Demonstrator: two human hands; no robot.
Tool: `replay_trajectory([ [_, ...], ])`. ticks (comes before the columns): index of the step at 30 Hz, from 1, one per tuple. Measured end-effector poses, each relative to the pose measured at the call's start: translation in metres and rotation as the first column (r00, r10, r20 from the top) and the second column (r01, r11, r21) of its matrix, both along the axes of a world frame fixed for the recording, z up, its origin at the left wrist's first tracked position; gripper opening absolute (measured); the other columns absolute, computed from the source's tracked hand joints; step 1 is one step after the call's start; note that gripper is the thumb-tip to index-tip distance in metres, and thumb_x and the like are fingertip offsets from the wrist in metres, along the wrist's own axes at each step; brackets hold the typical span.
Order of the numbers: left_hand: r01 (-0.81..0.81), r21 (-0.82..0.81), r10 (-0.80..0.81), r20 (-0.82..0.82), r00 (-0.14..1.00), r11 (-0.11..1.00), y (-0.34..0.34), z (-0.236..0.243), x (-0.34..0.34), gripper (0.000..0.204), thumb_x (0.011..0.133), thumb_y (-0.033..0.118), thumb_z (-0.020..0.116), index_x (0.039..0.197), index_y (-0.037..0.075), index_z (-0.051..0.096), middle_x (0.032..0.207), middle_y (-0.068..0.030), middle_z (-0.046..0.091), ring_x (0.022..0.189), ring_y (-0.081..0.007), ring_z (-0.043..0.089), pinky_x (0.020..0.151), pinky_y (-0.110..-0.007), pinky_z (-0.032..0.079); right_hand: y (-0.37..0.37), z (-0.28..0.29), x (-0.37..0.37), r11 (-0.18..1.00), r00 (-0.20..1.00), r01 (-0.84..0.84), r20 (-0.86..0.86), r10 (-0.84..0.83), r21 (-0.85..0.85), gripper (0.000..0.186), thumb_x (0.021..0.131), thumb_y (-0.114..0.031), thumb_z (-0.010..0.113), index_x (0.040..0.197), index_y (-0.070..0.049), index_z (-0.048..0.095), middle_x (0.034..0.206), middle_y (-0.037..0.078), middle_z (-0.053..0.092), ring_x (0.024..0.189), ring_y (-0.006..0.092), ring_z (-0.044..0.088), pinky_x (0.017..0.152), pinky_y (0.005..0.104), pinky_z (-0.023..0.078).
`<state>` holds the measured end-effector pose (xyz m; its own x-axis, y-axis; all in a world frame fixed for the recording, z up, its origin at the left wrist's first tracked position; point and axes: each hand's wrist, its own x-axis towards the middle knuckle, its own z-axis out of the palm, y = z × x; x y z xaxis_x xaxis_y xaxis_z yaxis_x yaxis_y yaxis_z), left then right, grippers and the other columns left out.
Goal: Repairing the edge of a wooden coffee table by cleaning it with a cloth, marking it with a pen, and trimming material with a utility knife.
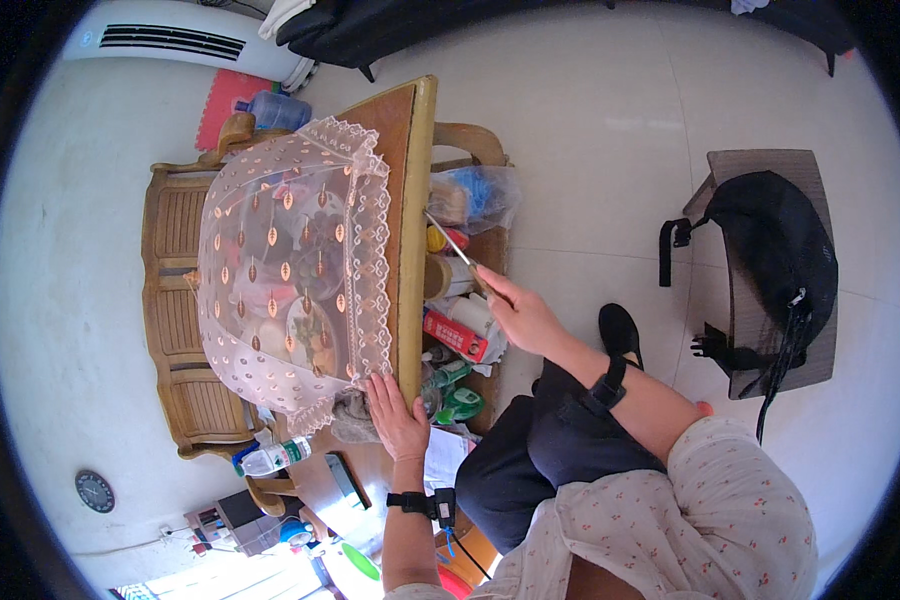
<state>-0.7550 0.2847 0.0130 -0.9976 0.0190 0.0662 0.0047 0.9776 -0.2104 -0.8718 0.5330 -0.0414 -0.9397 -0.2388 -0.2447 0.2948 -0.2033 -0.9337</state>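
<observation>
1. The right hand [518, 312] is closed around the handle of one screwdriver [458, 249].
2. This screwdriver has a brownish handle and a thin, straight, silvery shaft. It is slanted toward the yellow edge of one wooden table [414, 200]; whether the tip touches the edge, I cannot tell.
3. The left hand [400, 425] grasps nothing; its fingers are extended and rest on the near corner of the table.
4. Just beside these fingers is the lace hem of one pink, see-through food cover [278, 240], with leaf patterns. Under it are several dishes, too veiled for exact counting.
5. Below the table edge I see one red box [455, 335] and at least two green bottles [460, 404].
6. Farther out there are one wooden bench [175, 320] on the left and, on the right, one black bag [780, 250] upon one low stool [808, 170].
</observation>
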Motion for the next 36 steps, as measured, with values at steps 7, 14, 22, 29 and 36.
replay_trajectory([
  [7,-0.012,-0.002,0.012,0.007,1.0,1.0,0.002,0.001,0.001,0.065,0.08,0.022,0.054,0.135,0.0,0.029,0.141,-0.0214,0.027,0.131,-0.0376,0.022,0.107,-0.046,0.021,0.002,0.0,-0.003,0.998,0.998,-0.054,0.021,0.053,0.03,0.043,0.09,-0.019,0.044,0.133,-0.017,0.041,0.06,0.01,0.052,0.049,0.015,0.047,0.05,0.0316,0.041],
  [14,0.017,0.016,-0.017,-0.013,1.0,1.0,0.003,0.0,0.0,0.064,0.08,0.022,0.054,0.135,0.0,0.029,0.141,-0.0217,0.027,0.131,-0.0379,0.022,0.107,-0.045,0.02,0.004,-0.003,-0.006,0.998,0.997,-0.059,0.042,0.059,0.004,0.044,0.089,-0.02,0.043,0.133,-0.018,0.041,0.059,0.013,0.054,0.049,0.0201,0.051,0.052,0.0341,0.042],
  [22,-0.017,0.001,0.017,0.012,1.0,1.0,0.002,0.002,0.0,0.064,0.08,0.022,0.053,0.135,0.0,0.029,0.141,-0.0215,0.026,0.132,-0.0376,0.022,0.107,-0.045,0.019,0.002,-0.001,-0.006,0.998,0.999,-0.053,0.006,0.053,0.02,0.043,0.089,-0.02,0.043,0.132,-0.017,0.042,0.07,0.018,0.059,0.055,0.0225,0.055,0.057,0.0338,0.044],
  [29,-0.029,0.007,0.028,0.02,0.999,1.0,0.004,-0.001,0.0,0.064,0.08,0.022,0.053,0.135,0.0,0.029,0.14,-0.0217,0.027,0.131,-0.0379,0.022,0.107,-0.045,0.02,0.003,-0.008,-0.022,0.998,0.999,-0.031,0.011,0.031,0.048,0.042,0.089,-0.02,0.043,0.131,-0.014,0.042,0.082,0.019,0.061,0.062,0.0242,0.056,0.062,0.0351,0.045],
  [36,-0.019,0.016,0.019,0.001,1.0,1.0,0.004,0.002,0.0,0.063,0.08,0.022,0.054,0.134,0.0,0.03,0.14,-0.0217,0.027,0.131,-0.0382,0.022,0.107,-0.045,0.02,0.006,-0.003,-0.02,0.999,0.999,-0.048,0.021,0.048,-0.005,0.043,0.09,-0.019,0.043,0.133,-0.013,0.04,0.074,0.013,0.062,0.058,0.0196,0.055,0.057,0.0317,0.045],
])
